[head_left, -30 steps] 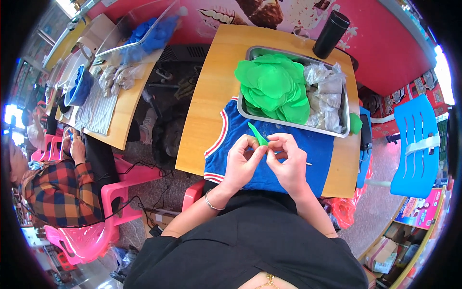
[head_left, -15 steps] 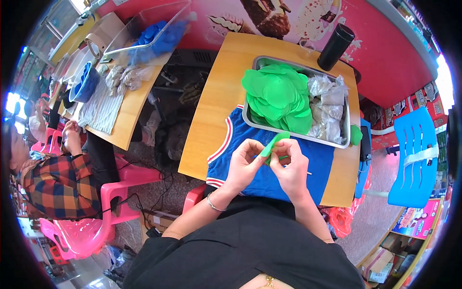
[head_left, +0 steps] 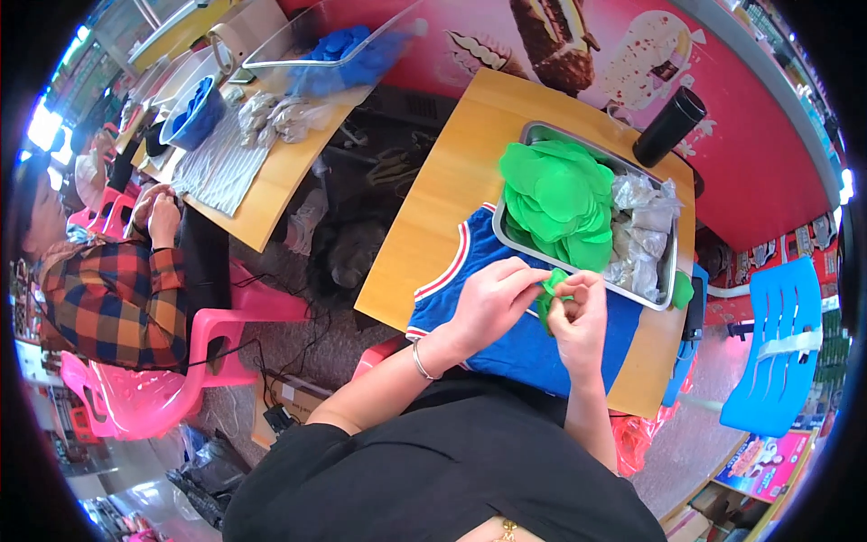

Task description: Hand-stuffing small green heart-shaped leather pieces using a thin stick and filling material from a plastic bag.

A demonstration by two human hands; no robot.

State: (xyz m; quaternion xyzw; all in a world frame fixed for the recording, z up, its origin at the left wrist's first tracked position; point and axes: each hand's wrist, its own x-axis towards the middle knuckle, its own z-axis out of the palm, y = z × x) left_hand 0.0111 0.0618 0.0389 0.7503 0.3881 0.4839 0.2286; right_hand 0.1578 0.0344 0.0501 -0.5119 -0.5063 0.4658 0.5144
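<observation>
Both my hands meet over a blue garment point(head_left: 524, 346) with red-and-white trim, spread on the wooden table. My left hand point(head_left: 495, 303) pinches the edge of a small bunched green fabric piece point(head_left: 553, 285) between thumb and fingertips. On its other side my right hand point(head_left: 581, 318) grips the same piece with curled fingers; part of the green is hidden behind them. Just beyond my hands stands a metal tray point(head_left: 591, 278). A pile of thin, round green fabric pieces point(head_left: 557, 200) fills its left part, and crumpled clear plastic bags point(head_left: 643, 226) with pale contents lie at its right.
A black cylindrical bottle point(head_left: 668, 126) stands at the table's point(head_left: 424, 217) far right. At right is a blue chair back point(head_left: 772, 348). To the left, a person in a plaid shirt point(head_left: 117, 303) sits on a pink chair point(head_left: 212, 361) beside another table holding blue pieces.
The view has shifted, so the table appears further right and lower. The green piece is more bunched and largely covered by my fingers; my left hand has turned over it.
</observation>
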